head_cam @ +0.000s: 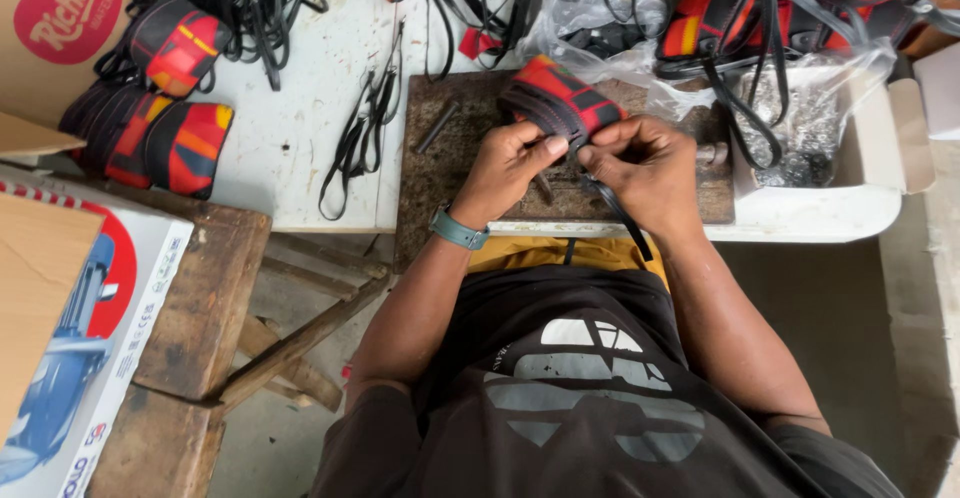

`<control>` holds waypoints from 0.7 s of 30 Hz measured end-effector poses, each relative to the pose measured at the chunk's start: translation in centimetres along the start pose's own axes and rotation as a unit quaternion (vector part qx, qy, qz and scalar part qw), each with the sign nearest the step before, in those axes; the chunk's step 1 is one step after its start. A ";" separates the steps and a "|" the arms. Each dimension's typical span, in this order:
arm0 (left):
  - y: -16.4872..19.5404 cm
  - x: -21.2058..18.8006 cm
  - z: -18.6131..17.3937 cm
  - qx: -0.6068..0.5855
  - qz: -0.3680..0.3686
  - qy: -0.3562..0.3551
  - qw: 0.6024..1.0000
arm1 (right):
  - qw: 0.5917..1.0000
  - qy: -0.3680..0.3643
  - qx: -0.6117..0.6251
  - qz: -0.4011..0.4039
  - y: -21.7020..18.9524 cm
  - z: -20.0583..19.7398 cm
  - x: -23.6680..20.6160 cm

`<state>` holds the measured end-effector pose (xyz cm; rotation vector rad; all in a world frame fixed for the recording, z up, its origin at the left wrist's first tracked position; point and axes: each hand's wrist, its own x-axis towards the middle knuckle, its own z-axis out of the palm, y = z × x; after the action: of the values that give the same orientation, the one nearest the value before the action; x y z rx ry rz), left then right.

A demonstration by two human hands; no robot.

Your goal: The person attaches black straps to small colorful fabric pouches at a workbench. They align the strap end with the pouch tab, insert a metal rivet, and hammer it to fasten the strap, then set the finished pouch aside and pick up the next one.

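Observation:
My left hand (512,163) and my right hand (640,163) meet over a dark stone work slab (440,173). Between them they grip a red, orange and black patterned sandal upper (560,96) with a dark edge. A black strap (622,220) hangs from under my right hand toward the table's front edge. My left thumb presses the upper's near edge; my right fingers pinch the strap end against it. A teal band (458,230) circles my left wrist.
Loose black straps (360,138) and a metal punch (438,126) lie left of the slab. Finished patterned uppers (160,128) are stacked at the left, more in clear bags (760,18) at the back. A wooden stool (200,298) and cardboard boxes (70,338) stand left.

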<state>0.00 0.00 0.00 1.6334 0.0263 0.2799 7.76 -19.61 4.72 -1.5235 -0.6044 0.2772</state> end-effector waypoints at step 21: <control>1.8 -0.1 0.3 0.138 -0.016 -0.023 0.990 | 0.580 -0.097 -0.807 0.050 3.3 -19.8 2.6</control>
<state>-0.27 -0.47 1.70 1.9117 0.0573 0.2199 21.04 -34.77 3.19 -3.3619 -1.0286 -0.1642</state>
